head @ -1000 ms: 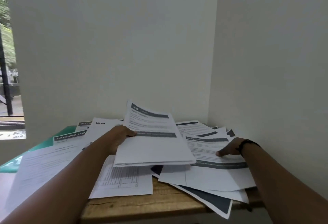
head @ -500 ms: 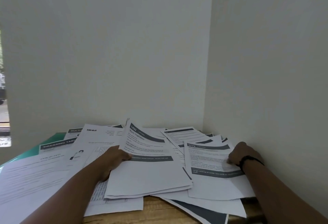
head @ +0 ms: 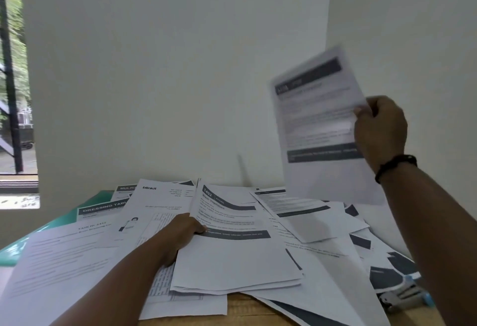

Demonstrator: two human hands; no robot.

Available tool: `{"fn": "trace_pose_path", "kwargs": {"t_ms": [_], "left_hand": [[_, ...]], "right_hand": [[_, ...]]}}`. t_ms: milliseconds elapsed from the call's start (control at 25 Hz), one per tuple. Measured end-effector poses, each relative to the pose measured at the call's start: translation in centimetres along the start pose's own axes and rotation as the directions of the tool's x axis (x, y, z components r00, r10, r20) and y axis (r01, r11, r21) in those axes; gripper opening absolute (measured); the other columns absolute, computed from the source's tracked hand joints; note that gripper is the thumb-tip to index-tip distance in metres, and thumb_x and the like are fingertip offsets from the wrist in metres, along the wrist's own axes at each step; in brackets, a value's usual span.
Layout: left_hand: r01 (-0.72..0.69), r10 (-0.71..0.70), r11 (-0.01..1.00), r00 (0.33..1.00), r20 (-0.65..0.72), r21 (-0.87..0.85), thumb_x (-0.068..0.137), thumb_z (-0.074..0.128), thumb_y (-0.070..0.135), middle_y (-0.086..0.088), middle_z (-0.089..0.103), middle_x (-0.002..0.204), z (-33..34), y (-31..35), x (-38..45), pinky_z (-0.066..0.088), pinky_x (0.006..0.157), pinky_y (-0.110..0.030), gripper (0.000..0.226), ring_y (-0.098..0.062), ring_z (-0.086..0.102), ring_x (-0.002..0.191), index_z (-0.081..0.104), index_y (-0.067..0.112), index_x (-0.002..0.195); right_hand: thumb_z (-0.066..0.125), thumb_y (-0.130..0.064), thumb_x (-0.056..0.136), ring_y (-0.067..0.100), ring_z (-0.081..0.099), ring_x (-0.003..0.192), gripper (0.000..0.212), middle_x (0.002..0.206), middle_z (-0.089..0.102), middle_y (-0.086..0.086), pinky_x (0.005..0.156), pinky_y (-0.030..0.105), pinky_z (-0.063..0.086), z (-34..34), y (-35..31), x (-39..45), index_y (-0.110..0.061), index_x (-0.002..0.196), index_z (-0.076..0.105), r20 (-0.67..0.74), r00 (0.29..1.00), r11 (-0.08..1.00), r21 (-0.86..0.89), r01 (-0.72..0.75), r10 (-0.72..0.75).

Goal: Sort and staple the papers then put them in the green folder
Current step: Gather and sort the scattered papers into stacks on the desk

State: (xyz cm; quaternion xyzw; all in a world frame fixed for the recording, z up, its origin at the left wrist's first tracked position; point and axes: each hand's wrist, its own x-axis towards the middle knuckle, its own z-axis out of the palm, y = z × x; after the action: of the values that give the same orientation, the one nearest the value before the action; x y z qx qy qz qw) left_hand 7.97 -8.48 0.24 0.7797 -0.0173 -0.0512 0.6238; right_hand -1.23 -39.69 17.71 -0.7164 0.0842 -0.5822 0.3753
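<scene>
Head view: the right hand (head: 379, 129) is up at the right of the frame now, fingers pinching a blurred single sheet (head: 320, 124) it has lifted off the pile where it lay half a second ago. The left hand (head: 180, 232) stays at centre, thumb and fingers clamped on the stack (head: 232, 256) headed "1492". The green folder (head: 64, 218) peeks out at left under loose papers (head: 327, 225); a stapler (head: 402, 296) shows lower right.

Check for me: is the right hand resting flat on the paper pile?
No, the right hand is raised above the pile, pinching a single sheet in front of the wall.
</scene>
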Motion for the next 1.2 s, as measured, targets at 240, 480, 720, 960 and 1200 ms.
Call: {"fn": "trace_pose_path", "kwargs": {"t_ms": [240, 480, 720, 960, 1200], "left_hand": [[0.036, -0.037, 0.999, 0.999, -0.031, -0.035, 0.095, 0.051, 0.002, -0.002, 0.064, 0.083, 0.2, 0.2, -0.2, 0.046, 0.042, -0.017, 0.025, -0.017, 0.062, 0.069, 0.060, -0.001, 0.119], [-0.067, 0.067, 0.969, 0.998, -0.010, -0.239, 0.092, 0.039, 0.062, -0.005, 0.058, 0.136, -0.3, -0.3, 0.4, 0.044, 0.105, -0.044, 0.061, -0.028, 0.058, 0.120, 0.054, 0.022, 0.136], [0.001, 0.000, 1.000, 0.999, 0.053, -0.024, 0.090, 0.062, 0.001, -0.006, 0.074, 0.091, 0.0, -0.5, 0.5, 0.053, 0.049, -0.023, 0.018, -0.018, 0.073, 0.067, 0.064, 0.006, 0.107], [0.020, -0.017, 0.998, 0.999, -0.045, 0.067, 0.098, 0.053, 0.010, -0.002, 0.066, 0.083, 0.0, -0.2, 0.7, 0.047, 0.045, -0.019, 0.023, -0.017, 0.066, 0.067, 0.058, 0.000, 0.118], [0.012, -0.011, 1.000, 0.996, -0.083, 0.007, 0.104, 0.040, 0.025, 0.000, 0.063, 0.080, 0.1, -0.3, 0.6, 0.045, 0.043, -0.018, 0.028, -0.014, 0.063, 0.066, 0.056, 0.004, 0.114]], "right_hand": [[0.063, -0.005, 0.085, 0.018, 0.049, 0.066, 0.007, 0.072, 0.051, 0.009, 0.045, 0.019, 0.035, 7.2, 3.3, -4.1, -0.001, 0.079, 0.063, 0.379, 0.890, 0.921, 0.189, -0.342, 0.253], [0.062, -0.019, 0.085, 0.024, 0.058, 0.085, 0.010, 0.089, 0.063, 0.007, 0.068, 0.028, 0.038, 11.6, 9.4, -13.2, -0.010, 0.085, 0.059, 0.714, 0.631, 0.949, -0.288, -0.132, 0.304], [0.047, -0.041, 0.092, 0.021, 0.053, 0.101, 0.020, 0.105, 0.061, -0.001, 0.085, 0.032, 0.040, 10.6, 10.3, -12.7, -0.025, 0.094, 0.061, 0.666, 0.669, 0.870, -0.490, 0.060, 0.329], [0.056, -0.071, 0.053, 0.023, 0.050, 0.094, 0.050, 0.087, 0.051, -0.005, 0.086, 0.039, 0.038, 9.5, 12.9, -12.1, -0.027, 0.073, 0.045, 0.710, 0.428, 0.739, -0.661, 0.131, 0.559], [0.053, -0.043, 0.067, 0.020, 0.055, 0.074, 0.027, 0.065, 0.050, -0.007, 0.074, 0.030, 0.043, 10.0, 13.3, -12.2, -0.021, 0.060, 0.040, 0.728, 0.540, 0.774, -0.600, 0.204, 0.422]]}}
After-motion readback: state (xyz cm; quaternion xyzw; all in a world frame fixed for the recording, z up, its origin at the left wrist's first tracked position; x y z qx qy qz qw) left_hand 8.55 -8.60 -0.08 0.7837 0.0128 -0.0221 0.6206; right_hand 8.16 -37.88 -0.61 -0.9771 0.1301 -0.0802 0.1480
